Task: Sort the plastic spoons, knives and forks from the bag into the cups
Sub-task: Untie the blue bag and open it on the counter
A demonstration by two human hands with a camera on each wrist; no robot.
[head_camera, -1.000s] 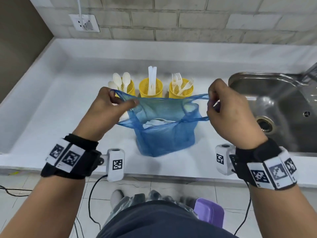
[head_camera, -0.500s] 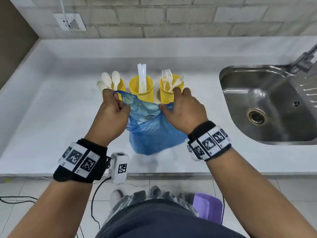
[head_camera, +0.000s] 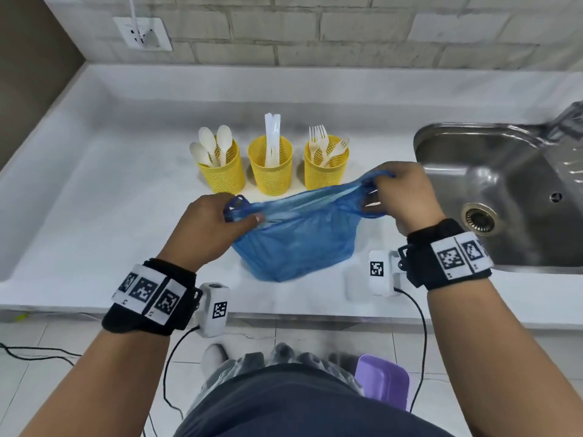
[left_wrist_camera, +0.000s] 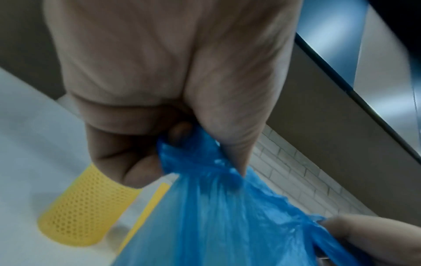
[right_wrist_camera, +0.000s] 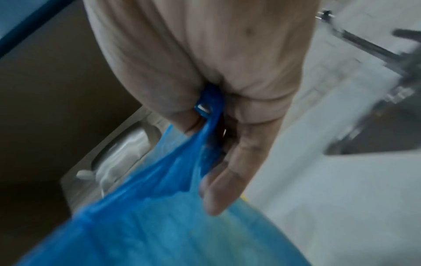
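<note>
Two hands grip the blue bag (head_camera: 296,247) in my head view. My left hand (head_camera: 208,230) pinches one handle and my right hand (head_camera: 402,197) the other. They stretch the mouth left to right, so its long axis runs parallel to the worktop's (head_camera: 94,190) front edge. Three yellow cups (head_camera: 271,170) stand just behind it, toward the back edge, holding spoons (head_camera: 209,145), knives (head_camera: 272,137) and forks (head_camera: 321,143). I cannot tell whether the bag is empty. The right hand sits nearer the sink (head_camera: 492,190).

From the left wrist, fingers (left_wrist_camera: 136,171) curl around bunched blue film, a cup below.

From the right wrist, thumb and fingers (right_wrist_camera: 230,169) clamp the twisted handle; I judge either hand could let go and reach in equally.
</note>
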